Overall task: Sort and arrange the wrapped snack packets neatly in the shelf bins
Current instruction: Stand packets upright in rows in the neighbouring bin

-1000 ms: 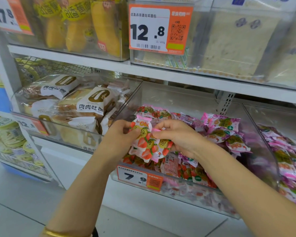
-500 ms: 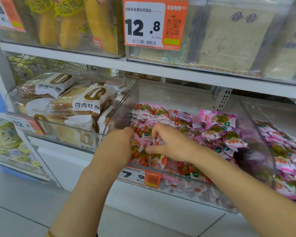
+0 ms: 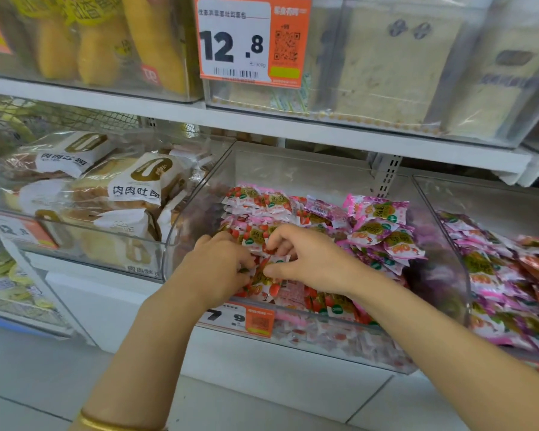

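The left hand (image 3: pixel 218 269) and right hand (image 3: pixel 308 262) both pinch strawberry snack packets (image 3: pixel 263 283) between them in the clear bin (image 3: pixel 172 244), where a loose grip could slide slick wrappers over the low lip under the wrists

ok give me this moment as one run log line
left hand: grips strawberry packets | right hand: pinches same packets | place: middle clear bin, front left | purple packets: right side of bin
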The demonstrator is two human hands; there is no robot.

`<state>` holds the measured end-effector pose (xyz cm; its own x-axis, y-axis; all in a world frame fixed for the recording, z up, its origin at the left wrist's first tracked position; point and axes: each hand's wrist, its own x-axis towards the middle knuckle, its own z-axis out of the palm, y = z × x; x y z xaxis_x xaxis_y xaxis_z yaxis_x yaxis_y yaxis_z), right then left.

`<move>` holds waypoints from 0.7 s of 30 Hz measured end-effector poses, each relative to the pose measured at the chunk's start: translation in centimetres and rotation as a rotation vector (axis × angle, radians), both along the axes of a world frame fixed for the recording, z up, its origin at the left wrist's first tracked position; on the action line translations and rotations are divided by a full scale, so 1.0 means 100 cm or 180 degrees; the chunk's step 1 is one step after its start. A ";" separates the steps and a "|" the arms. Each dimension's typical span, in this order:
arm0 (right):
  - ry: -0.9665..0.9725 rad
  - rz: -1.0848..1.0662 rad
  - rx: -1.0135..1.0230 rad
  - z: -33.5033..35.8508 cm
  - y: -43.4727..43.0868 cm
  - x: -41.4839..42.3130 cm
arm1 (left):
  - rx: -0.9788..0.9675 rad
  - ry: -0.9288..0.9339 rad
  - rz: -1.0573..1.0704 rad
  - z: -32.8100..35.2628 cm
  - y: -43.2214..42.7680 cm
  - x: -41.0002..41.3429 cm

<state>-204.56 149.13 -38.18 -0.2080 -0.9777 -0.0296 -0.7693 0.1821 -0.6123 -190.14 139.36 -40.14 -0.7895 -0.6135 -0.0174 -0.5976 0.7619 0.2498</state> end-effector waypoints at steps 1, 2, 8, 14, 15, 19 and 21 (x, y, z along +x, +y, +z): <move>-0.0028 -0.0035 -0.0022 0.000 -0.001 0.001 | -0.0015 -0.0032 -0.0005 -0.001 -0.001 0.000; -0.0106 -0.0064 -0.0032 -0.001 -0.002 0.003 | -0.0008 -0.0042 -0.0001 -0.002 -0.002 0.000; -0.2047 -0.0857 -0.0395 0.018 0.004 -0.008 | 0.0461 0.1086 0.0337 0.012 0.008 -0.002; -0.2784 -0.0899 -0.0398 0.020 0.011 -0.005 | 0.2410 0.2474 0.0837 0.028 0.030 -0.018; -0.2634 -0.0778 -0.0283 0.022 0.014 -0.005 | 0.2425 0.2572 0.0945 0.028 0.029 -0.019; -0.0725 -0.0984 -0.0568 0.031 0.026 -0.027 | 0.1684 0.2006 0.0551 0.023 0.021 -0.023; -0.0071 -0.1057 -0.0707 0.032 0.031 -0.038 | 0.1384 0.1470 0.0051 0.017 0.020 -0.027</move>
